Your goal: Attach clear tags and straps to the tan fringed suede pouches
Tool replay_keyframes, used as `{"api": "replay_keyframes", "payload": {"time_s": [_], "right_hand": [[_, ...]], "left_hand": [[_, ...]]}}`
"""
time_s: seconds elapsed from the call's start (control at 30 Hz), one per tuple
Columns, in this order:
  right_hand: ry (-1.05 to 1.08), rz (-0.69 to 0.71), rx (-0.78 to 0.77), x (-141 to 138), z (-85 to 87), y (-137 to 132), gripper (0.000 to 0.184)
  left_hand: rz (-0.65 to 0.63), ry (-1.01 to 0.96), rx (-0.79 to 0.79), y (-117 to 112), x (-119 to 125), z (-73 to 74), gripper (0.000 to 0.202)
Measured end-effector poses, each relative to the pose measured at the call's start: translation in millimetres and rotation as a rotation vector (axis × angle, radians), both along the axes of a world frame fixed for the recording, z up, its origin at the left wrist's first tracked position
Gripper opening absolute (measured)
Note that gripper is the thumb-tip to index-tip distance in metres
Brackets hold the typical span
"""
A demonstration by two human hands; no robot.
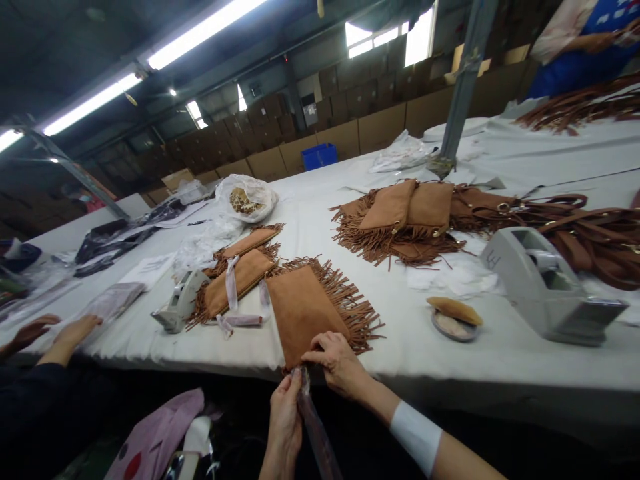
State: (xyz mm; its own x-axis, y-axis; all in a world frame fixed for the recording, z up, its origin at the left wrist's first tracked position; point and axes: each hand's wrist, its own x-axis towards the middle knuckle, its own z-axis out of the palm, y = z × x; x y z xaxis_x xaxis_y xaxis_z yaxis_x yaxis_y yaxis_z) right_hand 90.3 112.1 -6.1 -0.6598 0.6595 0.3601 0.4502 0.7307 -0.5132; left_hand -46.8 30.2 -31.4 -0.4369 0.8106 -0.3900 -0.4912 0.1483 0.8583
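A tan suede bag point(303, 310) with a fringed edge lies flat at the table's front edge. Below its near corner, my left hand point(287, 417) is closed around the upper end of a strap wrapped in clear plastic point(316, 433), which hangs down off the table. My right hand point(337, 363) rests by the bag's near edge, thumb and forefinger pinched together close to the strap's top end. What lies between those fingertips is hidden. Left of this bag are other fringed bags point(240, 281), one with a plastic-wrapped strap across it.
A small tape dispenser point(183, 303) stands left, a larger one point(547, 287) right. Stacked fringed bags point(407, 210) lie beyond, beside a round dish point(455, 327). A plastic bag of metal parts point(245, 200) sits farther back. Another person's hands point(75, 333) are at left; a metal post point(465, 87) rises behind.
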Motion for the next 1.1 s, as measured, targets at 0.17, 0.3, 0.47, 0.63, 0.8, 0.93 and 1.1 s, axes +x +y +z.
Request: {"api": "replay_keyframes", "payload": {"time_s": [0.17,0.3,0.47,0.63,0.8,0.93,1.1], "right_hand": [[0.097,0.007,-0.036,0.2,2.7,1.9,0.036],[0.379,-0.068,-0.099,1.6,8.0,-19.2,0.027],[0.522,-0.215,-0.631,-11.9,8.4,-52.3,0.022],[0.572,-0.056,-1.162,-38.6,3.1,-48.3,0.030],[0.623,-0.005,-1.321,-51.1,1.8,-46.4,0.033],[0.659,-0.037,-1.401,-54.6,-2.3,-50.0,0.033],[0.685,-0.071,-1.427,-58.9,-6.4,-53.2,0.037]], "left_hand": [[0.038,0.077,0.017,-0.5,-4.2,-0.1,0.038],[0.117,0.178,0.034,0.4,-14.3,3.0,0.030],[0.080,0.226,0.000,-0.8,-24.7,17.1,0.030],[-0.047,0.242,-0.017,-2.7,-29.3,31.4,0.035],[-0.039,0.273,0.015,-14.1,-37.3,35.7,0.046],[-0.268,0.342,-0.028,-35.3,-32.4,28.5,0.060],[-0.174,0.336,-0.104,-50.9,-20.5,17.0,0.060]]}}
